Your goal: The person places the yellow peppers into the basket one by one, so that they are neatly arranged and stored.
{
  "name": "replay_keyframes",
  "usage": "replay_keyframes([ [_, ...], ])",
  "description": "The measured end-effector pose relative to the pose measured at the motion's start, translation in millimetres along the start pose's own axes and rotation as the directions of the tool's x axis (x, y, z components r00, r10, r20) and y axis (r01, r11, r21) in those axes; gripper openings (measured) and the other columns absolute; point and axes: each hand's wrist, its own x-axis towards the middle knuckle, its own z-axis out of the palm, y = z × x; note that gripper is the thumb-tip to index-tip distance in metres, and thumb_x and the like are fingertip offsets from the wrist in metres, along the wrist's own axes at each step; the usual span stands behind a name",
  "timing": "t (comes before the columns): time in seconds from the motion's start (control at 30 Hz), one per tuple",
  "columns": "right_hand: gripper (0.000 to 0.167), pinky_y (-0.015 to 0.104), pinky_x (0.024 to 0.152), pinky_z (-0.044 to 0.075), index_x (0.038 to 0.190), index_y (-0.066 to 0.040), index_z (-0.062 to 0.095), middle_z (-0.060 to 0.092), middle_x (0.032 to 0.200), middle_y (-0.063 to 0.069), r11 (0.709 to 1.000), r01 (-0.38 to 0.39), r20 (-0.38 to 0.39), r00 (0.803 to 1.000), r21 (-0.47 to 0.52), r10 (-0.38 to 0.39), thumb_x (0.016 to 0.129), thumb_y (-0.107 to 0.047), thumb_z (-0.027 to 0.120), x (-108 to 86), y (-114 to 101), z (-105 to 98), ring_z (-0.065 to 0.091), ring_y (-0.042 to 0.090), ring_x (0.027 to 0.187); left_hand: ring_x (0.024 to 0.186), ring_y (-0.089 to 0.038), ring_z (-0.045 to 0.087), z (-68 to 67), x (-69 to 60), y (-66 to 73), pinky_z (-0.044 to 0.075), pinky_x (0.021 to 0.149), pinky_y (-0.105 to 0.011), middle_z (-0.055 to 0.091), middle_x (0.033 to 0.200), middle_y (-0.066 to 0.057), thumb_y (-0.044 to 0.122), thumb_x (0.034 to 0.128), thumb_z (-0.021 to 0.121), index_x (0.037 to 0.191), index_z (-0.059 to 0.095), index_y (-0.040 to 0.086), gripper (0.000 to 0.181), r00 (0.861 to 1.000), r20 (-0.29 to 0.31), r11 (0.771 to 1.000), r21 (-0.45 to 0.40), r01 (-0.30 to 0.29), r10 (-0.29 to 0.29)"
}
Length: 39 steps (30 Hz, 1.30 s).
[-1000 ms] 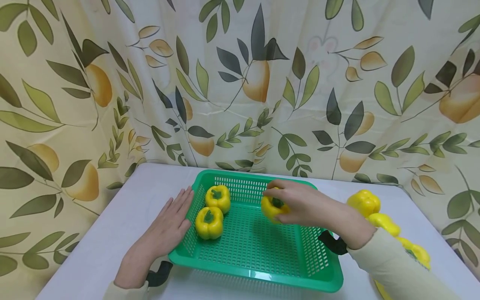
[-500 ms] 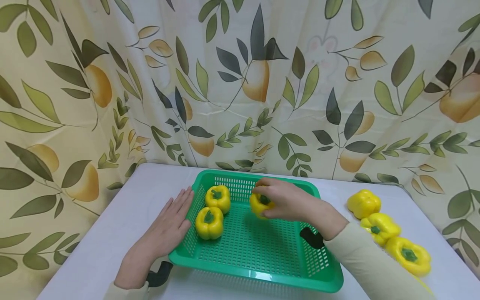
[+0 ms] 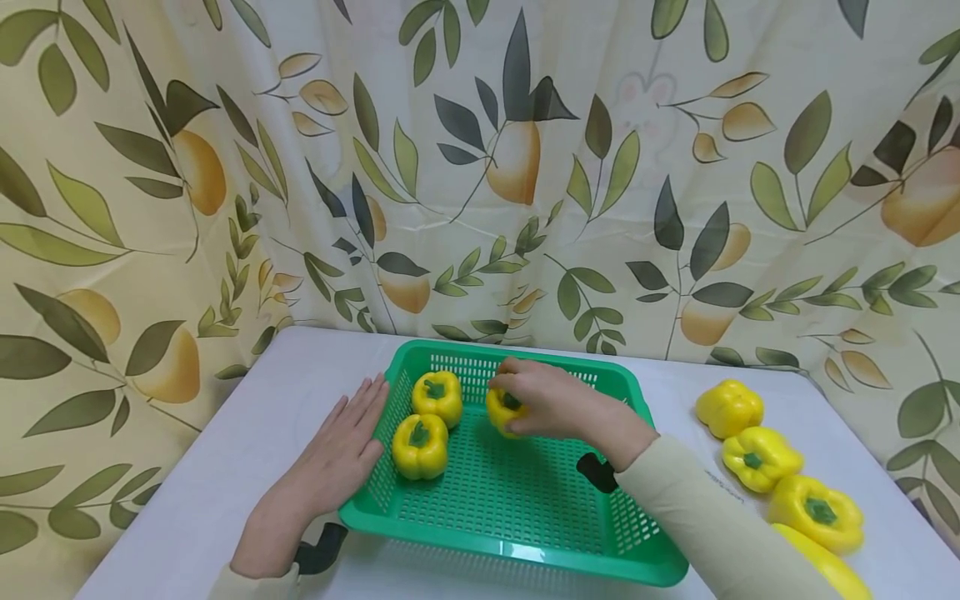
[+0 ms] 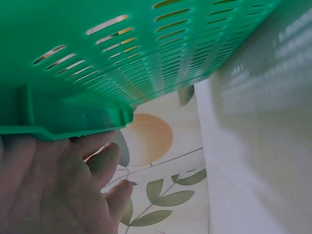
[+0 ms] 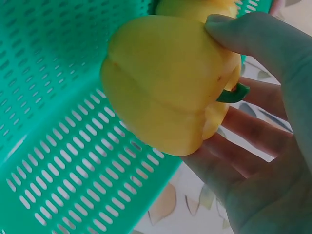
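Note:
My right hand (image 3: 551, 402) grips a yellow bell pepper (image 3: 498, 412) by its sides, inside the green plastic basket (image 3: 487, 546). In the right wrist view the pepper (image 5: 165, 83) sits between thumb and fingers, its green stem toward the palm. Two more yellow bell peppers, one at the back (image 3: 437, 398) and one in front (image 3: 420, 447), stand stem up along the basket's left side. Against the basket's left rim rests my left hand (image 3: 333, 454), fingers straight. The left wrist view shows that hand (image 4: 63, 180) touching the underside of the rim.
To the right of the basket, several yellow bell peppers lie in a row on the white table (image 3: 247, 433), among them a far one (image 3: 729, 408) and a nearer one (image 3: 817, 514). A leaf-and-fruit patterned curtain (image 3: 465, 167) hangs behind the table.
My right hand has moved left across the basket with the pepper, closer to the two standing there. More of the peppers on the right now show past the sleeve. The left hand stays put.

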Motion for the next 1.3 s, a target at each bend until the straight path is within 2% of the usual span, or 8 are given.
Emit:
replay_keyframes([
  [0.27,0.053,0.034,0.088,0.054,0.131,-0.005,0.063,0.061,0.124,0.008,0.998,-0.054,0.04,0.998,0.02,0.053,0.08,-0.016,0.076,15.7,-0.7,12.0,0.057,0.018,0.1,0.155,-0.031,0.014,0.3,0.2,-0.3,0.013,0.124,-0.056,0.015,0.167,-0.01,0.013,0.0976,0.039,0.157,0.019,0.004,0.064,1.0,-0.001,1.0,0.001,0.001,-0.001],
  [0.6,0.054,0.031,0.082,0.052,0.133,-0.008,0.062,0.06,0.12,0.007,0.992,-0.118,0.062,0.991,0.035,0.115,0.082,-0.019,0.077,28.6,-1.3,24.2,0.054,0.016,0.094,0.155,-0.03,0.014,1.1,0.0,-1.0,0.013,0.124,-0.056,0.015,0.167,-0.009,0.013,0.0976,0.039,0.158,0.019,0.004,0.064,1.0,-0.001,1.0,0.006,0.004,-0.004],
  [0.83,0.056,0.035,0.089,0.054,0.133,-0.007,0.062,0.061,0.124,0.008,0.994,-0.111,0.046,0.993,0.02,0.11,0.082,-0.023,0.078,35.6,-1.5,30.9,0.059,0.019,0.102,0.155,-0.03,0.013,0.8,0.4,-0.7,0.013,0.124,-0.056,0.015,0.167,-0.01,0.014,0.0976,0.039,0.157,0.02,0.003,0.064,1.0,0.001,1.0,0.009,0.002,-0.002],
  [1.03,0.049,0.037,0.091,0.053,0.126,-0.006,0.066,0.062,0.122,0.01,0.998,-0.068,0.009,0.998,-0.001,0.068,0.081,-0.019,0.078,37.3,-3.9,34.9,0.057,0.022,0.106,0.155,-0.03,0.013,0.7,0.7,-0.3,0.013,0.124,-0.056,0.014,0.167,-0.009,0.013,0.0974,0.039,0.158,0.019,0.004,0.064,1.0,0.001,1.0,0.006,0.0,0.0],
  [1.17,0.048,0.04,0.099,0.051,0.128,-0.007,0.065,0.061,0.13,0.011,0.998,-0.051,0.01,0.999,-0.021,0.051,0.083,-0.019,0.077,38.8,-6.0,37.2,0.055,0.027,0.116,0.155,-0.03,0.013,0.5,-0.3,0.1,0.013,0.124,-0.057,0.013,0.167,-0.008,0.012,0.0972,0.039,0.158,0.019,0.004,0.064,1.0,0.001,1.0,0.0,0.0,0.0],
  [1.3,0.053,0.042,0.106,0.047,0.133,-0.009,0.061,0.057,0.138,0.011,0.997,-0.073,0.025,0.997,-0.03,0.074,0.086,-0.024,0.076,38.6,-8.0,37.4,0.053,0.029,0.125,0.155,-0.031,0.014,0.6,-0.2,0.7,0.013,0.124,-0.057,0.015,0.167,-0.01,0.012,0.0969,0.039,0.157,0.02,0.004,0.064,1.0,0.001,1.0,-0.005,-0.003,0.003],
])
